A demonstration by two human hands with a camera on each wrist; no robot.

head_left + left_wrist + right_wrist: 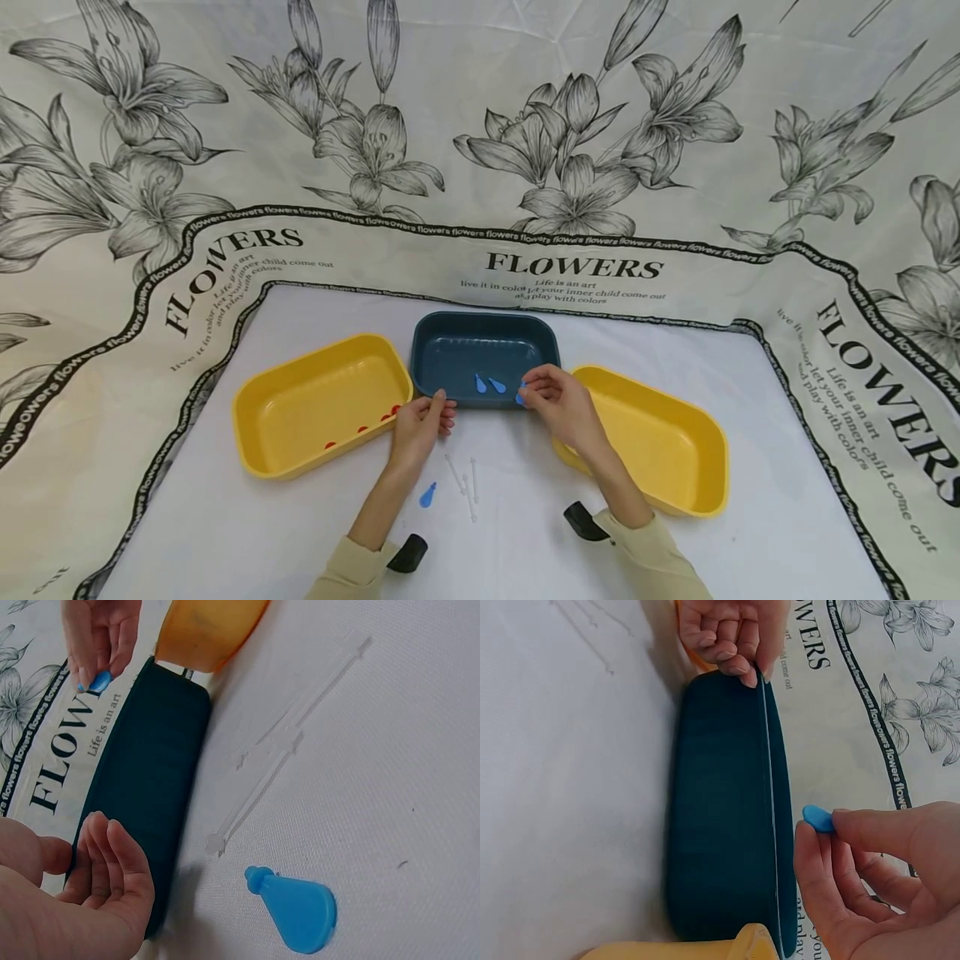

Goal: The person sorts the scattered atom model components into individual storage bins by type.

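My left hand [417,427] pinches the near left corner of the dark blue tray [465,346], thumb over its rim and fingers outside. Between thumb and fingertips, my right hand [566,408] holds a small blue teardrop-shaped piece [819,818] above the tray's near right side. Two similar blue pieces [497,385] lie inside the tray. On the white cloth, near my left forearm, rests another blue teardrop piece [298,911] with a knobbed narrow end. Several thin clear sticks [473,481] lie beside it.
A yellow tray [300,400] stands on the left, with several red pieces [363,430] along its near side. Another yellow tray [660,442] sits at the right, partly behind my right forearm. Flower-printed cloth [570,150] rises behind the table.
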